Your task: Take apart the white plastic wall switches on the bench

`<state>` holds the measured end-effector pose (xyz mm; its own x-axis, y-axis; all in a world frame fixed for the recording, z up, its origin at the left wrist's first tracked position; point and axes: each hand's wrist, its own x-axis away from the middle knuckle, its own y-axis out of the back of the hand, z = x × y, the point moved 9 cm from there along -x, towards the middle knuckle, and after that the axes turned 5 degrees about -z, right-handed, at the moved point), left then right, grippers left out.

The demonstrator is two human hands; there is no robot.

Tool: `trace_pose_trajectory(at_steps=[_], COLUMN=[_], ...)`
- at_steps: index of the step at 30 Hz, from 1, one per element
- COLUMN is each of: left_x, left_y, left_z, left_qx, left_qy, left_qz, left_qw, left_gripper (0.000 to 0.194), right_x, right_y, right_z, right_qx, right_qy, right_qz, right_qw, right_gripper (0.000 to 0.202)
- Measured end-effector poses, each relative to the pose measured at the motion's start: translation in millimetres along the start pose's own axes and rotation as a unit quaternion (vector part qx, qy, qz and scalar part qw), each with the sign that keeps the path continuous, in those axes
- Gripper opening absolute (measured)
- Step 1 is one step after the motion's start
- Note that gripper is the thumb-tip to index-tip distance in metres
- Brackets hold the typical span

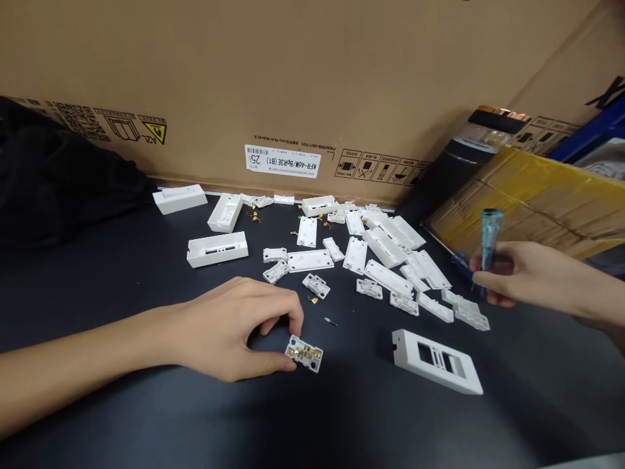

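Note:
My left hand [244, 326] pinches the left edge of a small white plastic base [303, 354] between thumb and bent index finger. Brass contact pieces sit inside this base, facing up, low over the dark tabletop or on it. At the right, my right hand [508, 270] is closed around what looks like a screwdriver with a translucent teal handle [489, 234]; it stands roughly upright and its lower end is blurred. Just beyond the white base lie a small pointed piece [331, 322] and a loose brass contact [313, 300]. A white socket housing [437, 361] rests between the hands.
White housings, flat covers [310, 260] and small bases [369, 288] are scattered across the middle of the table. Behind them stands a large cardboard box [293, 78]. A dark bottle [454, 159] and a taped carton [541, 202] stand at right, black cloth [58, 176] at left.

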<state>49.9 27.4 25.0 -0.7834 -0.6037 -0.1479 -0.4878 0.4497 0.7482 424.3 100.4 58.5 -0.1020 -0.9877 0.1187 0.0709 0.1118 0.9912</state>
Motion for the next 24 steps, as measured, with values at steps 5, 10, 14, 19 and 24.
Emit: trace_pose_trajectory(at_steps=[5, 10, 14, 19, 24], left_x=[0.4, 0.1, -0.7, -1.2, -1.3], left_y=[-0.3, 1.1, 2.2, 2.3, 2.5], left_z=[0.6, -1.3, -2.9, -3.6, -3.9], left_qx=[-0.003, -0.005, -0.004, -0.004, 0.000], left_qy=[0.001, -0.004, -0.010, -0.014, -0.021], left_qz=[0.000, -0.001, -0.001, -0.002, -0.007], left_qw=[1.000, 1.000, 1.000, 1.000, 1.000], left_gripper=[0.025, 0.025, 0.026, 0.025, 0.024], right_x=[-2.8, -9.9, -11.1, -10.8, 4.9], right_y=[-10.7, -8.1, -3.0, 12.6, 43.3], right_z=[26.0, 54.9, 52.3, 41.2, 46.5], right_qx=[-0.127, -0.199, -0.233, -0.277, -0.263], right_qy=[-0.015, 0.027, 0.014, -0.035, -0.073], right_qz=[0.084, 0.106, 0.073, -0.043, -0.184], right_qw=[0.988, 0.974, 0.970, 0.959, 0.944], right_gripper=[0.011, 0.047, 0.052, 0.036, 0.016])
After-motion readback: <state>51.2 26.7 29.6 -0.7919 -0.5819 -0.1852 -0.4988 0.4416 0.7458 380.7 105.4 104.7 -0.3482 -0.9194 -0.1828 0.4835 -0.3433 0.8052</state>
